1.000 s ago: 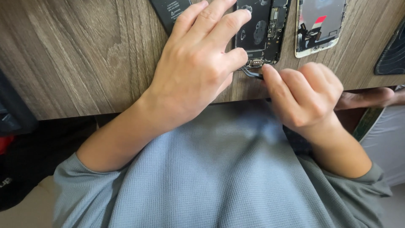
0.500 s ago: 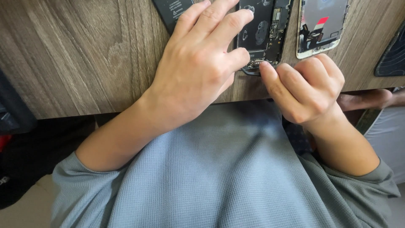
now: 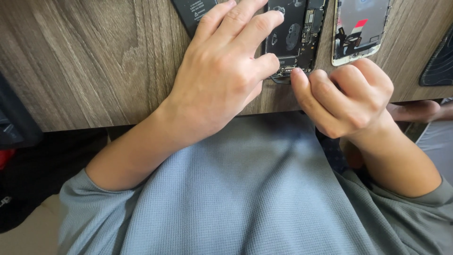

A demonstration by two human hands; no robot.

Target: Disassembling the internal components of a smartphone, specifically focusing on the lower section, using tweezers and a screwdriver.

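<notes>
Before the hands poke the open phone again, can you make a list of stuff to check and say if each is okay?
1. Left hand steadying the opened black phone body: ok, resting on it.
2. Right hand at the phone's bottom edge: ok, curled, fingertip touching there.
3. Tool or part in the right fingers: cannot tell.
4. Phone fully on the wood-grain table: ok, though near the edge.
5. White-framed screen panel out of the way: ok, lying apart.

opened phone (image 3: 295, 38) on table (image 3: 94, 61), screen panel (image 3: 358, 28) right (beside)
</notes>
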